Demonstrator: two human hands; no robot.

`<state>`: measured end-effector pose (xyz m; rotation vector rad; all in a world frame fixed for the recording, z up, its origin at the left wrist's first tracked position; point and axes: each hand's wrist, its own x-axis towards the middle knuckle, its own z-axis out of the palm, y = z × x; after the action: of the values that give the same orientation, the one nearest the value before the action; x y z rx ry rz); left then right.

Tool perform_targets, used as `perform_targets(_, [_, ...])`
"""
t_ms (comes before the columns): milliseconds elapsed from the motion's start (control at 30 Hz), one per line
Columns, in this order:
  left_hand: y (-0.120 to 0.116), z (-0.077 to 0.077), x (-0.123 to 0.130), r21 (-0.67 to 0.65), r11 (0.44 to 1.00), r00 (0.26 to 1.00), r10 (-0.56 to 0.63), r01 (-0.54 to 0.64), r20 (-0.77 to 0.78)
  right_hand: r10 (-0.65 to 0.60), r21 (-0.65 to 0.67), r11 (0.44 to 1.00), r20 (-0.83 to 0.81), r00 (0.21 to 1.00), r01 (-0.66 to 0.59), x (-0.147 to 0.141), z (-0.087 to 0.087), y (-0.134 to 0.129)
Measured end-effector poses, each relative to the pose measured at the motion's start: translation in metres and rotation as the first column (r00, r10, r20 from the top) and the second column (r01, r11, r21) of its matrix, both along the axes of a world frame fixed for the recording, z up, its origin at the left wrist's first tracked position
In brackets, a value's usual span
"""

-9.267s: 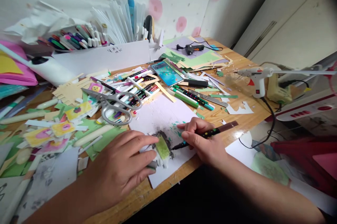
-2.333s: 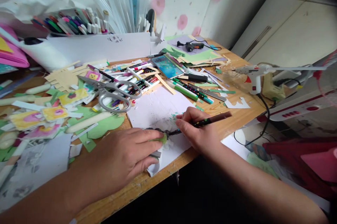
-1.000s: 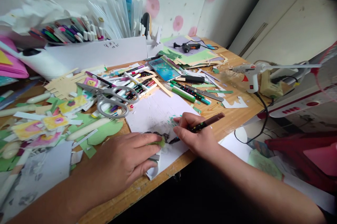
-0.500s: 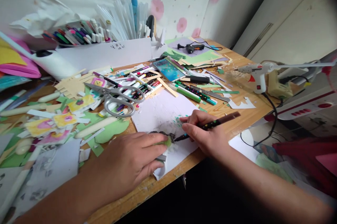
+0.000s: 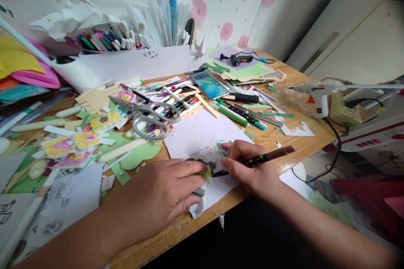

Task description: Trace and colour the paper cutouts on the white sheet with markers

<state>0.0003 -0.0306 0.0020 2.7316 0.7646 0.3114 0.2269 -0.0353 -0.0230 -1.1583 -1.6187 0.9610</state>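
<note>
My right hand (image 5: 252,163) grips a black marker pen (image 5: 274,154) with coloured specks and a brown end. Its tip points left, at the dark edge of a small green-and-black piece (image 5: 207,172). Bent over that piece, the fingers of my left hand (image 5: 164,189) hold it down and cover most of it. Under both hands lies a white sheet of paper (image 5: 192,134), smudged grey with green marks. A small grey strip (image 5: 199,192) shows by my left thumb. Grey-handled scissors (image 5: 150,119) lie beyond my left hand.
Markers, paper scraps and a phone (image 5: 210,83) crowd the table behind the sheet. A white box (image 5: 135,65) of pens stands at the wall. At right is a white glue gun (image 5: 318,96) with a cord; a black glue gun (image 5: 241,59) lies farther back.
The whole view has shifted slightly, so everything sits a little farther right. Both hands keep their places on the sheet, and the marker tip stays at the dark edge.
</note>
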Motion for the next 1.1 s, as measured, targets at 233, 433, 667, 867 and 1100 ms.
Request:
perform_targets(233, [0.0007, -0.0025, -0.0007, 0.002, 0.999, 0.999, -0.032, 0.032, 0.005, -0.005, -0.007, 1.000, 0.011, 1.000, 0.005, -0.0001, -0.0004, 0.0008])
perform_targets(433, [0.0028, -0.0030, -0.0007, -0.008, 1.000, 1.000, -0.025, 0.025, 0.003, -0.027, -0.004, 1.000, 0.022, 0.999, 0.027, -0.0015, 0.0008, 0.0030])
perform_targets(667, [0.0005, -0.0003, -0.0007, -0.037, 0.999, 1.000, 0.004, -0.004, -0.011, 0.004, -0.021, 1.000, -0.022, 1.000, -0.004, 0.0000, 0.0026, 0.0015])
perform_targets(867, [0.0001, -0.0005, 0.0001, -0.014, 1.000, 1.000, 0.009, -0.010, -0.029, 0.062, -0.008, 0.998, -0.044, 0.997, -0.062, 0.0011, 0.0047, 0.0002])
perform_targets(1100, [0.0006, -0.0020, -0.0009, -0.020, 1.000, 1.000, 0.007, -0.007, 0.003, 0.058, -0.002, 0.998, -0.036, 0.998, -0.058, 0.0025, 0.0045, -0.0009])
